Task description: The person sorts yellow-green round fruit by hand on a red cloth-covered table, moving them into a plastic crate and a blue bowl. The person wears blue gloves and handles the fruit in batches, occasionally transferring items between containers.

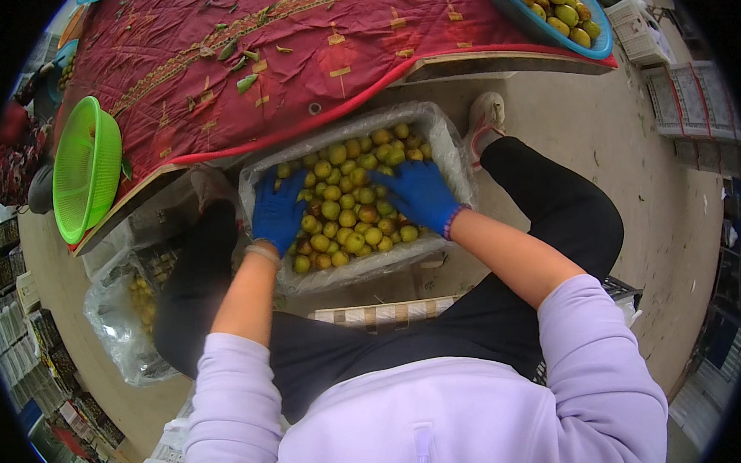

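A plastic-lined crate [453, 149] full of green and brownish round fruits [347, 218], perhaps jujubes, stands between my legs, beside the cloth-covered table. Both hands wear blue gloves. Flat on the fruits at the crate's left end lies my left hand [278, 209], fingers pointing away from me and somewhat apart. My right hand [424, 195] rests on the fruits at the right side, its fingers spread towards the middle. Neither hand is seen to grip a fruit; what lies under the palms is hidden.
A red quilted cloth [304, 58] with loose leaves covers the table. On its edges stand a green plastic basket [107, 167] and a blue basin [597, 50] of fruits. A plastic bag [114, 319] with fruits lies left of my leg. Another person [19, 150] is at the far left.
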`<action>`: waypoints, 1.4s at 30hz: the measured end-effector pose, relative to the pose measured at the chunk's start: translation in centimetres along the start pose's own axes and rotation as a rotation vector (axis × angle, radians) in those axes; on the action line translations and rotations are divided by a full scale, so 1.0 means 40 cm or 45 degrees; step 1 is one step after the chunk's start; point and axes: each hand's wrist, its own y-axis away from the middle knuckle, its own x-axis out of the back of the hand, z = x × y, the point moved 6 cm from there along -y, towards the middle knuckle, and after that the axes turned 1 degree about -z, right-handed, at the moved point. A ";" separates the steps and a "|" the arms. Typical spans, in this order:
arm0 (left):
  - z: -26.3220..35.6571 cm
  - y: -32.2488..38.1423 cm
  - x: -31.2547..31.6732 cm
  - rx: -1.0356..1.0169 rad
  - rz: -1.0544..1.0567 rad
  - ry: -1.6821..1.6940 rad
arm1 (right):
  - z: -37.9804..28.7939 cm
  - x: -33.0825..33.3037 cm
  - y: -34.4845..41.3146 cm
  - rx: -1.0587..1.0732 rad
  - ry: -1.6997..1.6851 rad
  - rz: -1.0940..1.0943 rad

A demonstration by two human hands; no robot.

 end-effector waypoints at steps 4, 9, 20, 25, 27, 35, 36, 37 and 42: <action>-0.039 0.012 0.013 0.033 -0.127 -0.019 | -0.091 0.032 -0.132 0.283 -0.003 0.254; -0.005 0.031 0.049 0.165 -0.030 0.423 | -0.075 -0.027 -0.206 0.609 0.104 0.299; 0.002 0.053 -0.032 -0.009 -0.205 -0.117 | -0.032 -0.056 -0.013 0.316 0.326 0.344; 0.023 0.068 -0.031 0.131 -0.418 -0.348 | -0.215 -0.154 0.010 0.880 0.001 0.106; 0.063 0.056 -0.015 0.076 -0.348 -0.331 | -0.199 -0.157 -0.007 0.945 0.164 0.254; 0.237 0.038 -0.042 -0.436 -0.380 0.194 | -0.021 -0.098 0.051 0.579 0.182 0.186; 0.223 0.034 -0.037 -0.447 -0.331 0.246 | -0.009 -0.083 0.054 0.519 0.069 0.135; 0.201 0.030 -0.042 -0.431 -0.371 0.281 | -0.001 -0.069 0.048 0.463 -0.037 0.091; 0.123 0.023 -0.049 -0.163 -0.093 0.136 | 0.078 0.007 -0.065 0.062 0.099 0.423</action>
